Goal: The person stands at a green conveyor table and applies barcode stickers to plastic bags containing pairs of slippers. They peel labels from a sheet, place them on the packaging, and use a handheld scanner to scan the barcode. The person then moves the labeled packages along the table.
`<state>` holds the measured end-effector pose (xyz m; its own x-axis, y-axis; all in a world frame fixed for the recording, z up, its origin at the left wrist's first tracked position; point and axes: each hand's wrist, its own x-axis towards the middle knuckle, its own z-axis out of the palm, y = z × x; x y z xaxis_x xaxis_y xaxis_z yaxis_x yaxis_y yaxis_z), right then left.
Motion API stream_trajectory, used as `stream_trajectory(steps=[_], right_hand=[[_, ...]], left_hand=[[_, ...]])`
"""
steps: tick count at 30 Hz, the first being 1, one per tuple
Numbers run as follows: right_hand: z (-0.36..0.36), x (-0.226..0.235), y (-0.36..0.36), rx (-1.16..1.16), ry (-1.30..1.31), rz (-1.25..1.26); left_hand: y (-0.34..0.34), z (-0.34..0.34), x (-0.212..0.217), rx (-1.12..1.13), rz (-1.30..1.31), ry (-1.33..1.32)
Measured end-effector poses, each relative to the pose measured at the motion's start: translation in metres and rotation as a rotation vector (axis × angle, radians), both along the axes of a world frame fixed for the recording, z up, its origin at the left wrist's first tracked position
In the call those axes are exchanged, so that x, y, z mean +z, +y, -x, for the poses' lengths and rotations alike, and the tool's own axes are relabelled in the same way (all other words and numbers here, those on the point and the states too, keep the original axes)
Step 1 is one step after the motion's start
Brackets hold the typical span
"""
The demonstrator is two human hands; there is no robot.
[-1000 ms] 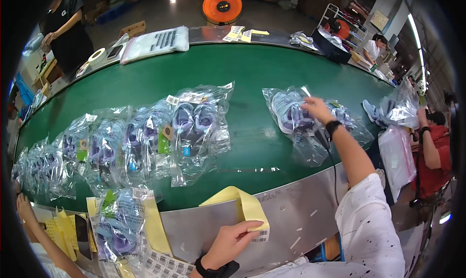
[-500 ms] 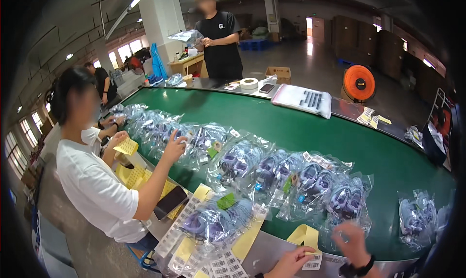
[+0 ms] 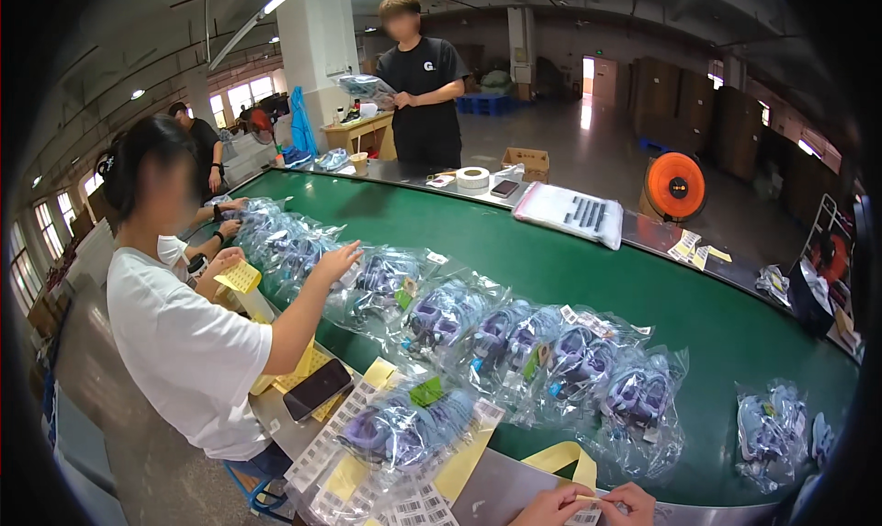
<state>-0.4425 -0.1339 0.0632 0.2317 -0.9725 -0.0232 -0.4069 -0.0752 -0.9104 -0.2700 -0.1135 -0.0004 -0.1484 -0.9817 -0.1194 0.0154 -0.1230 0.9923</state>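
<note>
At the lower edge, my left hand (image 3: 553, 508) pinches the end of a yellow label strip (image 3: 568, 456), whose upper part curls in a loop over the metal table edge. My right hand (image 3: 630, 504) meets it from the right, fingertips closed at a white barcode label (image 3: 584, 516) on the strip's end. Just beyond my hands lies a clear bag of lilac-blue shoes (image 3: 640, 394) on the green belt. To the left, another bagged pair (image 3: 404, 427) with a green tag rests on label sheets.
Several bagged pairs line the green belt (image 3: 386, 200); one bag (image 3: 772, 429) lies apart at right. A co-worker in white (image 3: 184, 342) sits at left, holding a yellow label sheet (image 3: 241, 276), near a phone (image 3: 317, 388). Beyond the belt are a stack of plastic bags (image 3: 570, 214) and an orange fan (image 3: 675, 186).
My right hand has come down and left to the label beside my left hand. The bagged shoes have shifted left in view. The co-worker's hand over the bags has spread its fingers.
</note>
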Motion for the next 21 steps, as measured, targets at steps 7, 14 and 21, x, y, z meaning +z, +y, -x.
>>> stream_trajectory(steps=[7, 14, 21], right_hand=[[0.009, -0.008, 0.004, 0.071, 0.21, 0.392], [0.017, -0.012, 0.002, 0.088, 0.238, 0.579], [0.033, -0.007, -0.006, 0.049, 0.214, 0.579]], left_hand=[[0.002, 0.011, -0.007, 0.032, 0.079, 0.122], [0.003, 0.026, 0.008, 0.086, 0.013, 0.268], [-0.003, 0.024, -0.025, -0.087, -0.078, 0.093]])
